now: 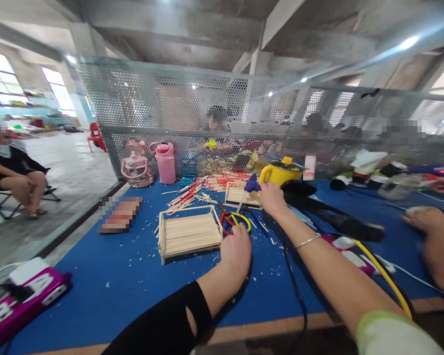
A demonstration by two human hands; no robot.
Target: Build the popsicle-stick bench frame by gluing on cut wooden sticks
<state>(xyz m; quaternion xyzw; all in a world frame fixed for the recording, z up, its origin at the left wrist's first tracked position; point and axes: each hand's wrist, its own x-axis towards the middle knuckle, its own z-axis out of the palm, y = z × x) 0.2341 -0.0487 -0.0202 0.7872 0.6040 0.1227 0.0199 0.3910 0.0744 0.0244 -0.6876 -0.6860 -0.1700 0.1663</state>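
Observation:
My left hand (pixel 237 249), below a black sleeve, has its fingers closed at the yellow loop of a pair of scissors (pixel 247 218) with red and yellow handles. To its left sits a shallow tray-like frame of pale wooden sticks (pixel 190 231) with a raised rail. My right hand (pixel 274 199), with a bracelet on the wrist, is closed around a blue-purple glue gun (pixel 252 184). A pale stick-like part of it slants down toward the scissors. Behind it lies a second, smaller stick frame (pixel 234 196), partly covered.
Red-tipped sticks (pixel 225 181) are piled at the back. A yellow pot (pixel 286 171), pink bottle (pixel 166 165) and mesh partition (pixel 163 108) stand behind. Purple power strips (pixel 29 301) and cables lie at both sides. A co-worker's hand (pixel 438 246) is at right.

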